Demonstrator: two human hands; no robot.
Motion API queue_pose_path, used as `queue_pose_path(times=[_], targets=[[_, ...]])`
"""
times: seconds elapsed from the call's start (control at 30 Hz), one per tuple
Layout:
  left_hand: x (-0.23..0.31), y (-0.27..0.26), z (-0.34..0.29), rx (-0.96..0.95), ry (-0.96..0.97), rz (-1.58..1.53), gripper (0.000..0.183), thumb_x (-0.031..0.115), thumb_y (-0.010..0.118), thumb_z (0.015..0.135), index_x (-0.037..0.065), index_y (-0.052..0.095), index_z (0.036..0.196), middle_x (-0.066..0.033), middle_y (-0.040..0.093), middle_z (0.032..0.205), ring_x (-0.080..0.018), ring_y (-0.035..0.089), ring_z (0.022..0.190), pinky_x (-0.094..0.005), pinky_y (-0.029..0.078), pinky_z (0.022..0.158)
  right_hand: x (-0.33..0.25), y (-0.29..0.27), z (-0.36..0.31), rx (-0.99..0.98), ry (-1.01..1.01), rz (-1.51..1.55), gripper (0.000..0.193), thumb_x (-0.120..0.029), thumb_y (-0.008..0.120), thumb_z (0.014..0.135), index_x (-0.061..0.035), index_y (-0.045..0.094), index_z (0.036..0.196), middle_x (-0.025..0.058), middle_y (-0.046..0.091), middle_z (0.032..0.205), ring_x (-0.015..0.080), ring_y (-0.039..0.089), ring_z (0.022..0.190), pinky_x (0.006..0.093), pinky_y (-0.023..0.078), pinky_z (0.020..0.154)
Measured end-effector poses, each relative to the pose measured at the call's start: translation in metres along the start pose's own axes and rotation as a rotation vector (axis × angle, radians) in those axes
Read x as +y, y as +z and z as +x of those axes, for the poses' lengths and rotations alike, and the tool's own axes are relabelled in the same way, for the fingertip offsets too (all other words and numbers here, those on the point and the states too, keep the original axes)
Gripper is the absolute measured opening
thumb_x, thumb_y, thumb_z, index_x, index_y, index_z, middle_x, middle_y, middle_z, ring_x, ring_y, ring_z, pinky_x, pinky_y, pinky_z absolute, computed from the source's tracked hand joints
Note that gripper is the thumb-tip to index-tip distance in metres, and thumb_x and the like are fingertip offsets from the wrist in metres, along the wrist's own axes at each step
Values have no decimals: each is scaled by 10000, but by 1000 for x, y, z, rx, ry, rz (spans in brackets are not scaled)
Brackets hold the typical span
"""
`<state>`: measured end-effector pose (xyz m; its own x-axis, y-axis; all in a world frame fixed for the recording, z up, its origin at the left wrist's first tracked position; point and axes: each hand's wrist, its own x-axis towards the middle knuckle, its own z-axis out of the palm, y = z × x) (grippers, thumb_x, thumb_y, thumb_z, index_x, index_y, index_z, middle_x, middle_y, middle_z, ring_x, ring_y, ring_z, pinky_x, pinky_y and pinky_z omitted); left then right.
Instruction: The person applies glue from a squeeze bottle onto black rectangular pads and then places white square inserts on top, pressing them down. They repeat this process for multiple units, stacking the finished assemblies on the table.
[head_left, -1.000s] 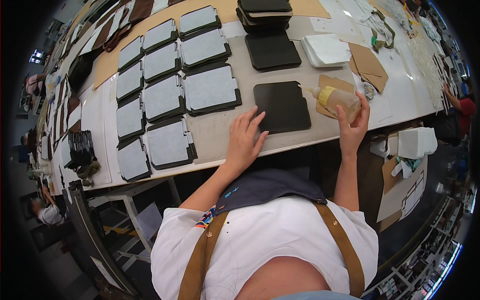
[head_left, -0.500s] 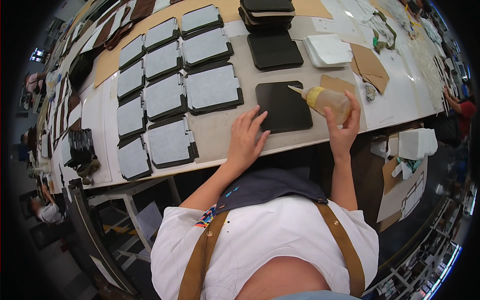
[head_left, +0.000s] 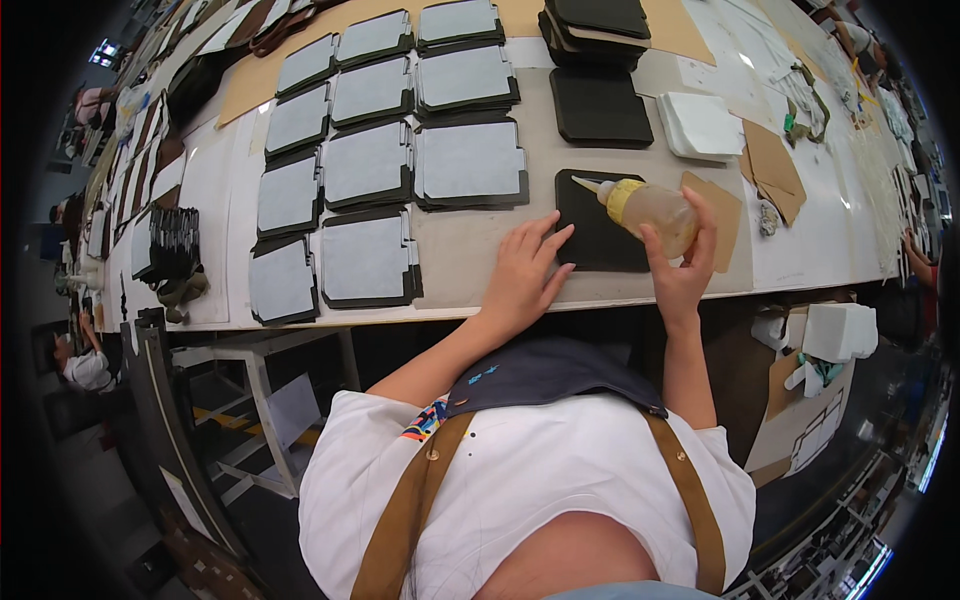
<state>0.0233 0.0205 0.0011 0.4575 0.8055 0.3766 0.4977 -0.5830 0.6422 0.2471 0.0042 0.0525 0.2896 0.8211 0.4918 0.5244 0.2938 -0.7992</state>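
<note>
A black rounded-corner panel (head_left: 590, 242), leather-like, lies near the front edge of the table. My left hand (head_left: 525, 270) is at its left side, fingers spread, with the fingertips on or next to that edge. In my right hand (head_left: 682, 265) is a translucent squeeze bottle (head_left: 655, 212) with a yellow collar and a pointed nozzle. The bottle is tilted to the left, its tip over the panel's far left corner. It hides part of the panel's right side. Whether the tip touches the panel, I cannot tell.
Rows of black pieces topped with pale grey sheets (head_left: 365, 160) fill the left. Beyond the panel lie another black panel (head_left: 600, 108) and a tall black stack (head_left: 595, 25). White sheets (head_left: 700, 127) and brown card pieces (head_left: 772, 175) lie to the right.
The bottle's tip has moved left across the panel toward its far left corner. My left hand stays by the panel's left edge. The whole view has shifted, with the table appearing farther right.
</note>
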Motion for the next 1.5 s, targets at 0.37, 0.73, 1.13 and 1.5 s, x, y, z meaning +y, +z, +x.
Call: queue_pose_path(times=[0.37, 0.73, 1.13, 1.5], targets=[[2, -2, 1, 52, -17, -62, 527, 102, 704, 882, 54, 540, 1381, -170, 513, 1383, -369, 479, 1281, -465, 385, 1083, -11, -8, 48, -190, 88, 259, 639, -57, 771, 886, -52, 482, 1455, 54, 550, 1360, 145, 570, 1173, 295, 506, 989], [2, -6, 0, 172, -68, -176, 394, -4, 665, 865, 53, 618, 1253, -152, 554, 1201, -345, 511, 1129, -426, 413, 1001, 0, -9, 72, -344, 122, 296, 618, -109, 794, 871, -61, 537, 1430, 54, 546, 1352, 162, 566, 1200, 317, 497, 1012], [-2, -5, -1, 293, -146, -310, 271, -76, 560, 861, 29, 585, 1109, -151, 578, 1133, -345, 513, 1082, -417, 405, 970, -4, -20, 71, -425, 127, 292, 606, -109, 789, 863, -58, 554, 1419, 49, 591, 1296, 127, 587, 1113, 272, 491, 952], [-8, -3, -5, 273, -161, -282, 286, -60, 542, 884, 49, 591, 1143, -106, 579, 1172, -235, 511, 1033, -313, 403, 827, -3, -36, 56, -523, 113, 291, 650, -98, 787, 814, -35, 547, 1415, 79, 588, 1312, 166, 575, 1197, 301, 467, 1002]])
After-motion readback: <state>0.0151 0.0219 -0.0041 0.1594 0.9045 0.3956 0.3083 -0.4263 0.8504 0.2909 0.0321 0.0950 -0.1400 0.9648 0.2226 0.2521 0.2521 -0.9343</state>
